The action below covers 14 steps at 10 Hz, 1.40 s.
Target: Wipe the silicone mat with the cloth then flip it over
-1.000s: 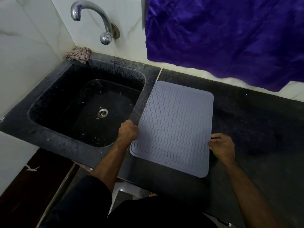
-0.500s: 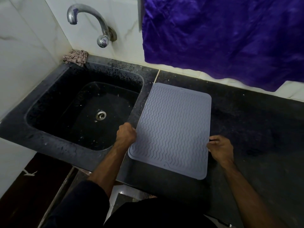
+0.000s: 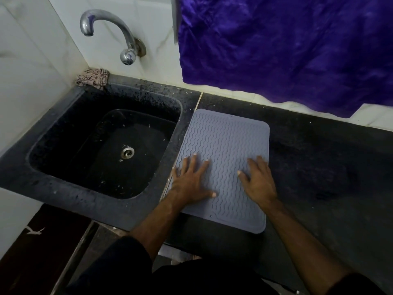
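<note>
On the dark speckled counter [image 3: 319, 167], just right of the sink [image 3: 63, 188], lies the grey silicone mat [image 3: 225, 135]. It rests flat with its wavy-ribbed face up. Its long axis runs from the counter's front edge toward the back wall, tilted a little so the far end leans right; the left long edge follows the seam beside the sink rim, and the near right corner sits close to the counter's front edge. A small raised mark shows near the near edge of the mat, too small to read, and no other writing can be made out anywhere.

Both hands lie palm-down on the near half of the mat. The left hand [image 3: 191, 182] has its fingers straight and spread, thumb out to the right, its little-finger side at the mat's left edge. The right hand [image 3: 258, 179] rests flat by the right edge, fingers straight and pointing away from the person, holding nothing.

The sink is a black basin with a round metal drain [image 3: 127, 151] in its floor; pale flecks dot the basin, and nothing else lies in it. A chrome tap [image 3: 110, 33] curves out above. A crumpled checked cloth [image 3: 92, 77] sits in the back corner of the sink ledge, well apart from the mat. A purple curtain [image 3: 287, 45] hangs over the wall behind the counter.
</note>
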Each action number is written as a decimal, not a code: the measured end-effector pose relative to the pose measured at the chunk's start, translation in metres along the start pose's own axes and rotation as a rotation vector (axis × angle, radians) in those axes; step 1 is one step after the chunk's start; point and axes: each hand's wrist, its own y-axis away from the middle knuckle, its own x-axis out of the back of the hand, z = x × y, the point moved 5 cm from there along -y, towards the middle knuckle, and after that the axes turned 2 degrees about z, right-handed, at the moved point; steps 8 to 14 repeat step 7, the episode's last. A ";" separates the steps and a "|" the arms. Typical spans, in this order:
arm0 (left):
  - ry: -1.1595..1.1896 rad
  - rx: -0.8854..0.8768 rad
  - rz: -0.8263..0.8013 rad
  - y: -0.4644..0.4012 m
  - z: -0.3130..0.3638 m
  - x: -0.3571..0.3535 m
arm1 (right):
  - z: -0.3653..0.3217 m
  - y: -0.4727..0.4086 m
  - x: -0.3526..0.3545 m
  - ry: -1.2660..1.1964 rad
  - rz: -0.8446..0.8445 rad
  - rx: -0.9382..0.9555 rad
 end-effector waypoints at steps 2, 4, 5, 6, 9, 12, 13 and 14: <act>-0.057 0.047 -0.084 -0.004 0.000 -0.013 | -0.002 -0.001 -0.016 0.116 -0.109 0.022; -0.048 0.052 -0.085 -0.005 -0.001 -0.016 | -0.001 0.001 -0.021 0.127 -0.136 0.004; -0.035 0.060 -0.100 -0.004 0.000 -0.013 | -0.001 0.003 -0.021 0.113 -0.153 -0.003; 0.008 0.075 -0.070 -0.005 0.004 -0.008 | -0.002 0.001 -0.018 0.061 -0.168 -0.012; 0.011 0.064 0.068 -0.009 0.010 0.005 | 0.002 0.001 -0.002 0.066 -0.019 -0.003; 0.011 0.064 0.068 -0.009 0.010 0.005 | 0.002 0.001 -0.002 0.066 -0.019 -0.003; 0.011 0.064 0.068 -0.009 0.010 0.005 | 0.002 0.001 -0.002 0.066 -0.019 -0.003; 0.011 0.064 0.068 -0.009 0.010 0.005 | 0.002 0.001 -0.002 0.066 -0.019 -0.003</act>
